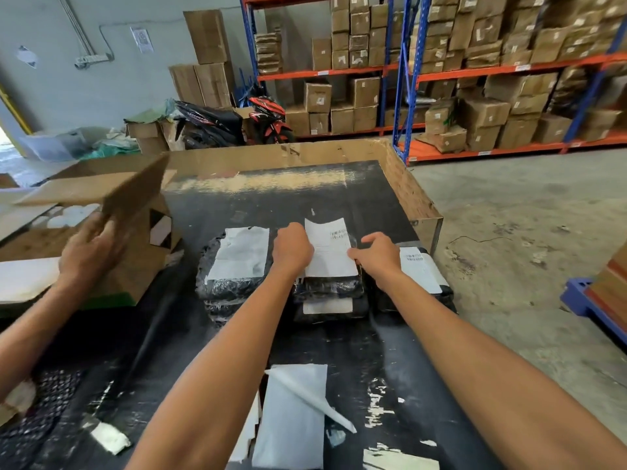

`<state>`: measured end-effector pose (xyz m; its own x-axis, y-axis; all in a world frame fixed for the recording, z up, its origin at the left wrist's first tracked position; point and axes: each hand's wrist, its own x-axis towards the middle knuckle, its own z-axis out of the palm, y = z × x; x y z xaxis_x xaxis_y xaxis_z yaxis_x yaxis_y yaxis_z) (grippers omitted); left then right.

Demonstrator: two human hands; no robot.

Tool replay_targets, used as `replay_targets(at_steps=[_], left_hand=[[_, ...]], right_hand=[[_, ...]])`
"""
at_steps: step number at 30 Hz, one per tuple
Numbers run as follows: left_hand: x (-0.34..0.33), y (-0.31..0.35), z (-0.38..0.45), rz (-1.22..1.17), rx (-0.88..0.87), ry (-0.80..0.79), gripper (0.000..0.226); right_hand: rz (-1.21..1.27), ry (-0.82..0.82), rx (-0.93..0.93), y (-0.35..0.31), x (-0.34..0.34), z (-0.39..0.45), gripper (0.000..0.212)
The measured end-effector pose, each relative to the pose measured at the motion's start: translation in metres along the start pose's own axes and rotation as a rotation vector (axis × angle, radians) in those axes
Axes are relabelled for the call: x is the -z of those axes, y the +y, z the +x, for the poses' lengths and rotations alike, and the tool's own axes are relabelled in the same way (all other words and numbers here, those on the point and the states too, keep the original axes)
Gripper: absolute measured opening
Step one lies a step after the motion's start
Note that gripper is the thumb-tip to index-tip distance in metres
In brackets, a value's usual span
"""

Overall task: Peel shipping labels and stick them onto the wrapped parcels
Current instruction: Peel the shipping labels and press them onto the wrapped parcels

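Left hand (292, 246) and right hand (377, 253) press shipping label (330, 252) onto middle wrapped parcel (330, 287).
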<state>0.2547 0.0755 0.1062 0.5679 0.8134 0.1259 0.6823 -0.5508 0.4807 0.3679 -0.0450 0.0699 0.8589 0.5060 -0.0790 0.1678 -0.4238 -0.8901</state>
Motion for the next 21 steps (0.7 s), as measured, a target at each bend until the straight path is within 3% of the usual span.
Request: replay_targets(at_steps=[4,21], left_hand=[[-0.009,-0.006,0.007,0.029,-0.025,-0.048,0.019],[-0.019,-0.004,0.008,0.047,-0.035,-0.065,0.018]], right_hand=[[-0.078,0.021,0.011,0.001,-0.007,0.0,0.029],[-0.148,0.034,0.013,0.005,-0.014,0.005,0.025]])
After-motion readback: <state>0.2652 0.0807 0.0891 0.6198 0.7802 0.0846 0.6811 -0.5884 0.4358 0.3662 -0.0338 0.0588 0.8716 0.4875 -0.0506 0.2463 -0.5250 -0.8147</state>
